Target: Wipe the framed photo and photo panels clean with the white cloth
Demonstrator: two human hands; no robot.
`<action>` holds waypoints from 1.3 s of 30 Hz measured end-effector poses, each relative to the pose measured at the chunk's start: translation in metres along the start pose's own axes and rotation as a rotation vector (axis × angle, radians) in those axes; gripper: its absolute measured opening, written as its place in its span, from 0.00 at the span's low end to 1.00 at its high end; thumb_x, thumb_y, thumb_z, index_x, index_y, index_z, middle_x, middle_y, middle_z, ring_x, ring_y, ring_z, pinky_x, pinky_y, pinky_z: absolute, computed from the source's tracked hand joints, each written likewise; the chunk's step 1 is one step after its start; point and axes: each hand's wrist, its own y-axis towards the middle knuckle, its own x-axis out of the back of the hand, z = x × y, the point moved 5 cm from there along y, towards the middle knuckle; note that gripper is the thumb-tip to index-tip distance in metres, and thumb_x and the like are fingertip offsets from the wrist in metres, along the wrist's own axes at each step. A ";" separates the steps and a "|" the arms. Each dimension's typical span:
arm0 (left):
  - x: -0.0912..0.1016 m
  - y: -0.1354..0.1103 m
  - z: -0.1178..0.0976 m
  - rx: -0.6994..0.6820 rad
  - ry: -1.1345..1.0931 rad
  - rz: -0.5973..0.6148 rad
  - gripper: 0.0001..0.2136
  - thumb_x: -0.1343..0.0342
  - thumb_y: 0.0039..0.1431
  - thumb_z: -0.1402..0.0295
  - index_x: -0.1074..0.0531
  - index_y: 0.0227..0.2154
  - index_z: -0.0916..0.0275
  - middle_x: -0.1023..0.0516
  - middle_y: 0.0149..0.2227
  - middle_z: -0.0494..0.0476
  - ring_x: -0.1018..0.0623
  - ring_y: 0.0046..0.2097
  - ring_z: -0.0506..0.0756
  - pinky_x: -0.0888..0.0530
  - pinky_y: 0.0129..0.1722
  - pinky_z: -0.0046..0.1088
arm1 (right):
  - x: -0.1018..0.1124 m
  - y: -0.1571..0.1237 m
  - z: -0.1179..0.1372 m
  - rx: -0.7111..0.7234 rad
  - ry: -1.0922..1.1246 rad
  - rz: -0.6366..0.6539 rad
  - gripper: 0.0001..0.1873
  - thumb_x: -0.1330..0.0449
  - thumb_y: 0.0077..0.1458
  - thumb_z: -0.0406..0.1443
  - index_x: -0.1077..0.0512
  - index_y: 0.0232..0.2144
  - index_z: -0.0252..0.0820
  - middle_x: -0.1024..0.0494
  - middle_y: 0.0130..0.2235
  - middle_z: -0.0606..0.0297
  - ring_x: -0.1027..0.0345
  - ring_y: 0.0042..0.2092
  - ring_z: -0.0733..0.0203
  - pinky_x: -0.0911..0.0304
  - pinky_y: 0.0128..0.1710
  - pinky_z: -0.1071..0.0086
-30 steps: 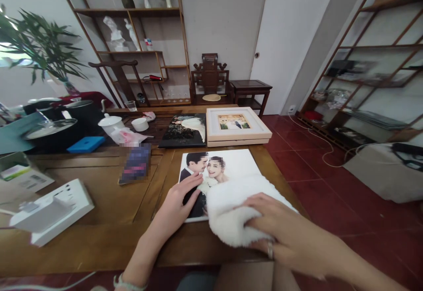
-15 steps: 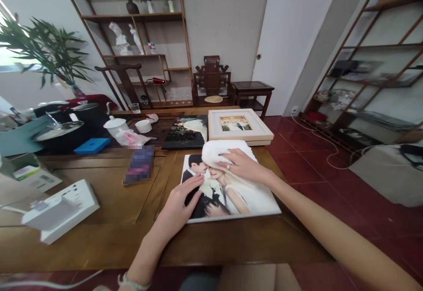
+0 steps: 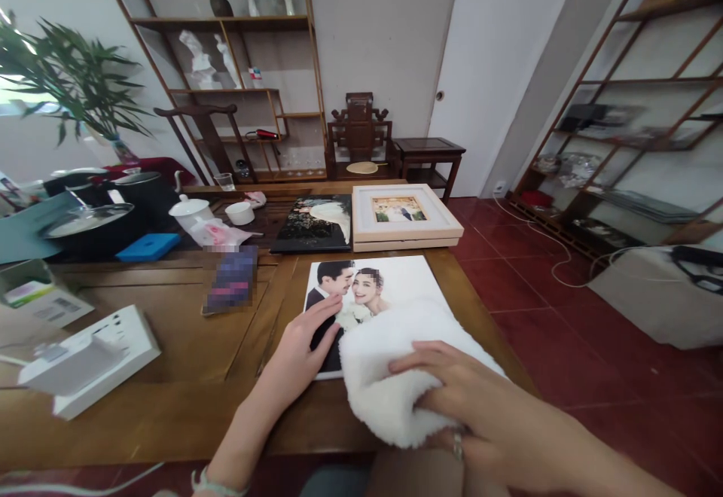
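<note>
A photo panel [image 3: 412, 278] showing a couple lies flat on the wooden table, close to its right side. My left hand [image 3: 302, 339] rests on the panel's left edge, fingers extended and a little apart. In my right hand [image 3: 468, 391] is a fluffy white cloth [image 3: 389, 376], with the fingers curled into its folds. The cloth hides the lower right of the panel and hangs past its near edge. Part of my right hand is tucked behind the cloth.
Behind the panel are a dark photo panel [image 3: 319, 222] and a pale wooden picture frame [image 3: 407, 218]. To the left sit a white power strip [image 3: 107, 369], a blue box [image 3: 148, 247], a white teapot [image 3: 190, 214] and a black pan [image 3: 90, 230]. Red tiled floor [image 3: 542, 294] lies right.
My right hand has pulled the white cloth from the panel's far part down to its near right corner, uncovering the upper photo. My left hand has stayed on the left edge.
</note>
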 end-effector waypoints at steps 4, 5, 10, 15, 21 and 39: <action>0.002 0.000 -0.001 -0.009 0.005 0.002 0.14 0.52 0.60 0.67 0.27 0.45 0.62 0.27 0.53 0.60 0.29 0.54 0.59 0.33 0.55 0.41 | 0.012 0.008 -0.051 -0.167 -0.009 -0.159 0.16 0.49 0.59 0.43 0.28 0.44 0.43 0.31 0.53 0.56 0.46 0.59 0.49 0.48 0.55 0.56; 0.002 0.000 -0.002 -0.017 0.005 -0.001 0.14 0.52 0.60 0.67 0.27 0.45 0.62 0.27 0.52 0.60 0.29 0.55 0.59 0.33 0.55 0.41 | 0.017 0.013 -0.065 -0.204 -0.035 -0.223 0.19 0.50 0.60 0.44 0.28 0.45 0.42 0.31 0.53 0.55 0.46 0.58 0.48 0.47 0.55 0.55; 0.003 0.000 -0.003 -0.026 0.001 0.002 0.13 0.52 0.60 0.67 0.27 0.45 0.61 0.27 0.52 0.59 0.29 0.54 0.59 0.33 0.54 0.41 | 0.042 0.049 -0.096 -0.163 -0.128 -0.441 0.17 0.52 0.61 0.43 0.27 0.43 0.45 0.25 0.47 0.60 0.36 0.49 0.52 0.42 0.50 0.58; 0.004 0.000 -0.004 -0.032 -0.001 -0.008 0.13 0.51 0.60 0.67 0.27 0.45 0.61 0.27 0.52 0.60 0.29 0.55 0.59 0.33 0.55 0.41 | 0.038 0.061 -0.086 -0.139 -0.176 -0.467 0.15 0.51 0.60 0.38 0.27 0.43 0.42 0.25 0.47 0.58 0.37 0.51 0.49 0.46 0.52 0.54; 0.005 0.000 -0.004 -0.030 -0.004 -0.020 0.13 0.51 0.60 0.66 0.27 0.44 0.60 0.26 0.51 0.59 0.27 0.53 0.59 0.31 0.53 0.41 | 0.008 0.018 -0.034 0.008 -0.132 -0.271 0.12 0.47 0.57 0.34 0.27 0.41 0.41 0.29 0.52 0.56 0.44 0.57 0.52 0.54 0.59 0.55; 0.003 -0.001 -0.001 -0.038 0.025 -0.009 0.14 0.52 0.61 0.66 0.27 0.46 0.59 0.27 0.53 0.58 0.29 0.55 0.58 0.34 0.55 0.42 | 0.020 0.036 -0.055 -0.101 -0.242 -0.386 0.14 0.50 0.59 0.36 0.27 0.43 0.42 0.26 0.47 0.56 0.38 0.52 0.50 0.47 0.54 0.54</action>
